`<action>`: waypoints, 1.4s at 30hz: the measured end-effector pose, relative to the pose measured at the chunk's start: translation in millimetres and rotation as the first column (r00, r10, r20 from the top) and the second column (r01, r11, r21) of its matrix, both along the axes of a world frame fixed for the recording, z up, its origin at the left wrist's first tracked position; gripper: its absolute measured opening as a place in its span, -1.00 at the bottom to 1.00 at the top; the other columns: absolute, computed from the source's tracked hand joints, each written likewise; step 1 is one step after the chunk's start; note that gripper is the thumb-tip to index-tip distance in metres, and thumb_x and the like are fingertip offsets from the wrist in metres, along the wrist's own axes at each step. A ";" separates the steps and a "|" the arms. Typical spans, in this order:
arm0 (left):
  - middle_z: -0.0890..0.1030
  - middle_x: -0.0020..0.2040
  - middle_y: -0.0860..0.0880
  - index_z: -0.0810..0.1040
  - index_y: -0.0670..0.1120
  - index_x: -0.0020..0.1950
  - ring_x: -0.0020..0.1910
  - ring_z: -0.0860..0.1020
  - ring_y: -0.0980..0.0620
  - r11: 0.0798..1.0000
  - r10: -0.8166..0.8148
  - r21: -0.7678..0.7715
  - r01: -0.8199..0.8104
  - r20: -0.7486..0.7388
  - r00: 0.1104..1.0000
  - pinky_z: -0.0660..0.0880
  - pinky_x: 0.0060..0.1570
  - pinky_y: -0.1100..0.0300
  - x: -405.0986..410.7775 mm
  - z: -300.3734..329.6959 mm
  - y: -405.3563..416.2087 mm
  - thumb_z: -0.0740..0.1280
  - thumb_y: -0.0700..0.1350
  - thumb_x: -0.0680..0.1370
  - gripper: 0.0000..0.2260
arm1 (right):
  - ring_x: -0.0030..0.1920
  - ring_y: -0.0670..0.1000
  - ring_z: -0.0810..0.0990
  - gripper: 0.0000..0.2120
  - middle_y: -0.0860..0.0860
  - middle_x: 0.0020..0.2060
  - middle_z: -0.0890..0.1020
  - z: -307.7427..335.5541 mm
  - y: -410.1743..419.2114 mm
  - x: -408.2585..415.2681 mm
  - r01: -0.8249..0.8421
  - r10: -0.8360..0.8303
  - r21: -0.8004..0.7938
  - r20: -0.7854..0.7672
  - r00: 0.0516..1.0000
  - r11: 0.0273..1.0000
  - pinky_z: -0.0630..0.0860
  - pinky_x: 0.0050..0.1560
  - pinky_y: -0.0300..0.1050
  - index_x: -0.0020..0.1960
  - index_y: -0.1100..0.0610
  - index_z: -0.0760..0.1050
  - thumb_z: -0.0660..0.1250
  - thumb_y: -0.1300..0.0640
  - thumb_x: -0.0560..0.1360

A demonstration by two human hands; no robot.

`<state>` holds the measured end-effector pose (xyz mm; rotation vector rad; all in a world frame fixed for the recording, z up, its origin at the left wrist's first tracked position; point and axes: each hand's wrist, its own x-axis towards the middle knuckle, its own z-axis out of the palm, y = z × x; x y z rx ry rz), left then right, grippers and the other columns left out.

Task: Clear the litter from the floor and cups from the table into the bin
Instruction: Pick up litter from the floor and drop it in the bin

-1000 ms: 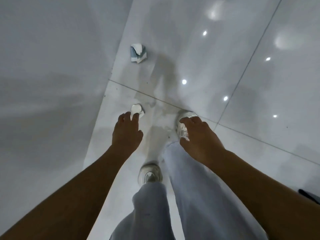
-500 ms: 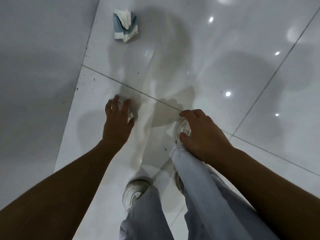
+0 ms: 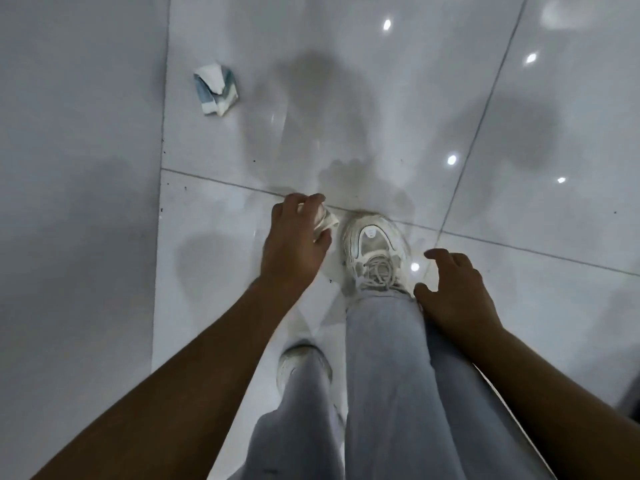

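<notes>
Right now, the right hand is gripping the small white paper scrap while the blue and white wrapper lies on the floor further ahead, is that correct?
Not quite: the head view shows the left hand gripping the small white paper scrap. The right hand holds nothing, resting by the trouser leg. The blue and white wrapper does lie on the floor further ahead.

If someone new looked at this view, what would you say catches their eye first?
Probably the left hand gripping a crumpled white paper just above the glossy white tiled floor, beside a white sneaker. Next, the crumpled blue-and-white litter lying farther ahead on the left.
</notes>
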<state>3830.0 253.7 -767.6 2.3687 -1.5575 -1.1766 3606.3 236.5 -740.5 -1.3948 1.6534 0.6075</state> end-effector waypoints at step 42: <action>0.42 0.20 -0.02 0.41 0.02 0.34 0.19 0.37 -0.04 0.806 -0.590 0.017 0.591 0.089 0.802 0.48 0.03 0.05 -111.4 281.9 -57.1 0.37 -0.07 0.49 -0.58 | 0.22 0.11 0.42 -0.61 0.03 0.29 0.42 238.3 34.7 -55.0 0.566 -0.492 -0.406 0.280 0.824 0.718 0.52 0.12 -0.03 0.28 0.01 0.50 0.32 0.28 0.50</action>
